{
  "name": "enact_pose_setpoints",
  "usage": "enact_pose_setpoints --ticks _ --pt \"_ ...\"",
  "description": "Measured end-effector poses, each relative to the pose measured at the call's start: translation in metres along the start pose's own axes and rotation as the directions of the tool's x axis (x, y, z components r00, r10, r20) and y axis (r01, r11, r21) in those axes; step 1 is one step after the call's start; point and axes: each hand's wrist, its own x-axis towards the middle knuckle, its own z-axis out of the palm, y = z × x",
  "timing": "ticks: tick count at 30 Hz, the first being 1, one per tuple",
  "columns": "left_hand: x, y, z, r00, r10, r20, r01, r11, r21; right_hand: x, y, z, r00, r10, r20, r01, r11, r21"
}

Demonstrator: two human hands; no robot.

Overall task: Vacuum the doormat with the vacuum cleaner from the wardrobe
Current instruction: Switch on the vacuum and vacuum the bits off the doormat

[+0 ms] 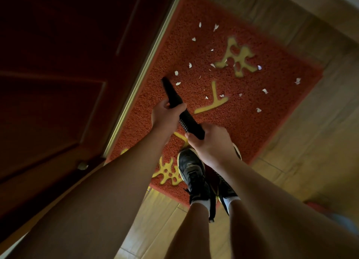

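Holding the black vacuum nozzle (172, 92) two-handed, I see the left grip (167, 114) curled round its middle and the right grip (211, 142) wrapped round the ribbed hose end behind it. The nozzle tip points down onto the red doormat (242, 122), just beside the door (58, 64) threshold, near white paper scraps (176, 73) scattered over the mat. Black shoes (192, 171) stand on the mat's near edge.

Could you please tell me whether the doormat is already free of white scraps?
No, many white scraps lie scattered over the red doormat, mostly beyond the tip of the black nozzle.
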Motion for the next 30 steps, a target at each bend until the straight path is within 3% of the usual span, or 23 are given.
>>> enact_pose_setpoints --ticks 12,30 --pt "0.002 0.007 0.021 0.998 0.036 0.055 -0.036 0.999 0.002 -0.005 0.012 -0.012 0.999 0.031 -0.022 -0.03 0.998 0.059" --pt "-0.015 -0.013 0.027 0.999 0.017 0.039 -0.018 1.0 0.013 -0.024 0.022 -0.011 0.999 0.046 -0.002 -0.046 0.999 0.002"
